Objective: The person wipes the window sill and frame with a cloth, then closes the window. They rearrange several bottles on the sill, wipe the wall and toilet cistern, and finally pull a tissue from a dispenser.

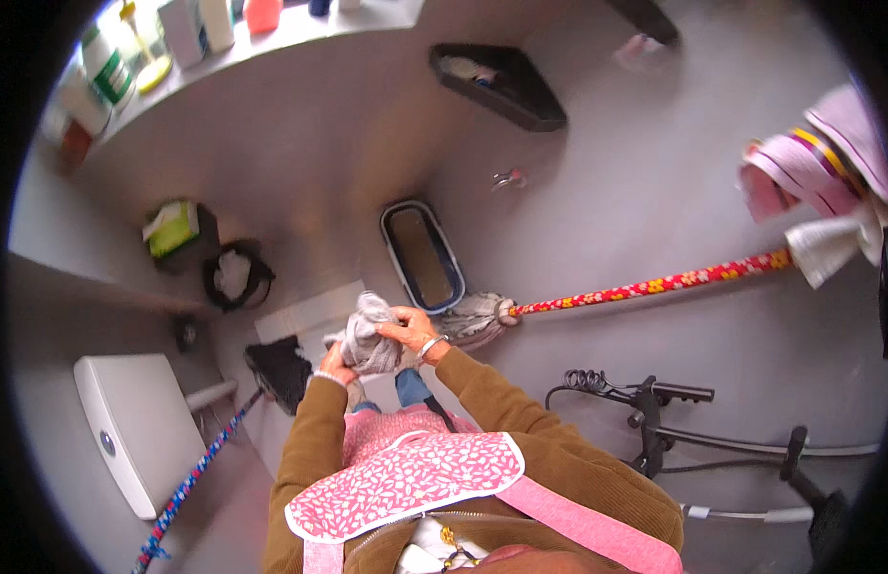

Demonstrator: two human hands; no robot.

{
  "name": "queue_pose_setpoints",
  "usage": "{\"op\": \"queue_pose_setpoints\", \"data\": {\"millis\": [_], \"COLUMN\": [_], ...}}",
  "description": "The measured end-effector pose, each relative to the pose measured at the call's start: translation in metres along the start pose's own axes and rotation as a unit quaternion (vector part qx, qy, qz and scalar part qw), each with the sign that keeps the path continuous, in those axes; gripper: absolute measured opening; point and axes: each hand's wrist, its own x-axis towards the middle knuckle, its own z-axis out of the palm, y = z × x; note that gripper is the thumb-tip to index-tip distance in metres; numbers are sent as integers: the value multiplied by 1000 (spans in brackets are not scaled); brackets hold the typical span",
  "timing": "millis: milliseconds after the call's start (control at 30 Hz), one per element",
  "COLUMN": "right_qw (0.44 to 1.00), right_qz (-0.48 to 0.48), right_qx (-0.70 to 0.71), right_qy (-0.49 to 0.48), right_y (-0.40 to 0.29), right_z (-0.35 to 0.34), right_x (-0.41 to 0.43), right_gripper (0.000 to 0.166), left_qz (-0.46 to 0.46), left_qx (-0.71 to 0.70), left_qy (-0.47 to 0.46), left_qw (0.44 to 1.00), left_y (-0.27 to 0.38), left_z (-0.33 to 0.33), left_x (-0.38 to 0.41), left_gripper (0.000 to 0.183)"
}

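Note:
A bunched, light grey cloth (373, 343) is gripped between both hands in front of my body. My left hand (336, 366) holds its lower left side, and the cloth covers part of the fingers. On the upper right, my right hand (413, 331) presses the folds with thumb and fingers. Just beyond the hands stands an oblong basin (422, 258) with a pale rim and what looks like murky water inside. A string mop head (479, 319) lies against the near end of the basin, right of my right hand.
The mop's red floral handle (652, 287) runs right towards hanging pink towels (802, 172). At left are a toilet cistern (139, 430), a black broom head (280, 373) and a lined bin (236, 276). Shower fittings (652, 427) project at lower right. Bottles (106, 68) line a ledge.

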Motion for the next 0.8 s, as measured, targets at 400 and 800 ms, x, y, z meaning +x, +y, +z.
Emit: {"op": "queue_pose_setpoints", "data": {"millis": [400, 800], "right_qw": [966, 987], "right_qz": [-58, 131], "right_qx": [-32, 88], "right_qy": [249, 19], "right_y": [58, -9], "right_z": [-94, 46], "right_x": [-68, -81], "right_gripper": [19, 81], "left_qz": [-51, 128], "left_qx": [-148, 435], "left_qy": [-13, -11], "left_qw": [988, 891], "left_y": [3, -3], "left_z": [35, 84], "left_x": [-52, -85], "left_gripper": [32, 59]}}
